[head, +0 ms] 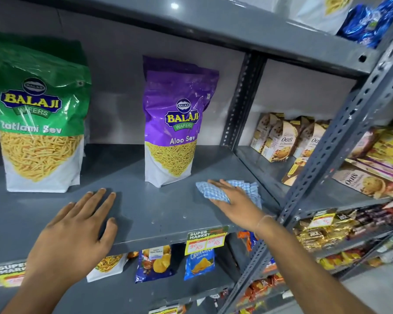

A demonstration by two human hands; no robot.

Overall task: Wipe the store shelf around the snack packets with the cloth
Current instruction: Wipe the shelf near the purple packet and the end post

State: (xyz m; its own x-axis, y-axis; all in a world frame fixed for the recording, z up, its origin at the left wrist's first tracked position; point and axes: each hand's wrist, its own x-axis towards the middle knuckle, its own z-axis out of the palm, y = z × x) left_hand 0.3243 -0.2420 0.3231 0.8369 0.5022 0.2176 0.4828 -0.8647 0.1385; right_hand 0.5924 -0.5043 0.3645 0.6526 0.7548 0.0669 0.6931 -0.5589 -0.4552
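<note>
A grey metal shelf (150,211) holds two upright snack packets: a green Ratlami Sev packet (38,123) at the left and a purple Aloo Sev packet (175,125) in the middle. My right hand (233,200) lies flat on a crumpled blue-and-white checked cloth (213,191), pressing it on the shelf just right of the purple packet's base. My left hand (77,225) rests palm down on the shelf's front edge, fingers spread, between the two packets and in front of them, holding nothing.
A slotted grey upright (322,168) stands right of the cloth. Beyond it, biscuit boxes (279,141) fill the neighbouring shelf. A yellow price tag (205,240) hangs on the shelf's front lip. More snack packets (154,262) sit on the shelf below, blue packs (370,21) above.
</note>
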